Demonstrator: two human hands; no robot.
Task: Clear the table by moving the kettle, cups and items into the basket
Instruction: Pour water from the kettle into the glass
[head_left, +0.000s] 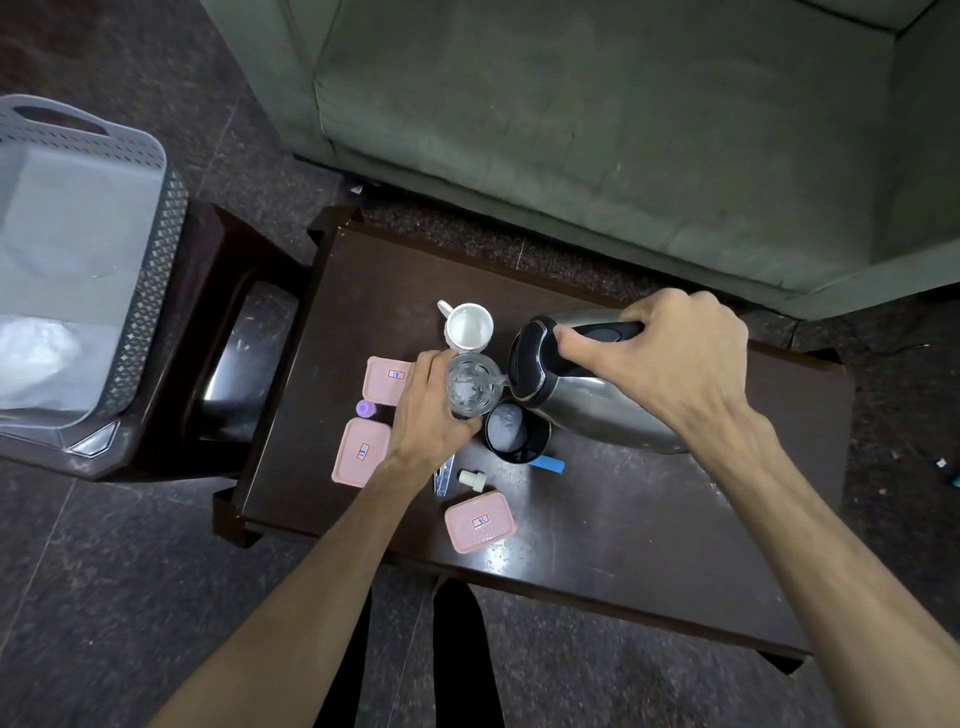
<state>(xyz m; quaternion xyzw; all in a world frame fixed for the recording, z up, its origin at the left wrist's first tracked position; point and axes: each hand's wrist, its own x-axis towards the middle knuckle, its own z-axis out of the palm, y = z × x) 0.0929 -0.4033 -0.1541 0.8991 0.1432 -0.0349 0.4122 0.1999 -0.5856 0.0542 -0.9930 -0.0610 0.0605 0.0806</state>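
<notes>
Right hand (675, 358) wrapped round kettle (597, 405) handle, tilted, spout over glass (472, 387). Left hand (428, 410) clasps glass on table (649, 519). Keep spout low, glass steady. Basket (150, 249) well left.

Dark table (649, 545) with mug (468, 327), pink boxes (480, 521)
</notes>
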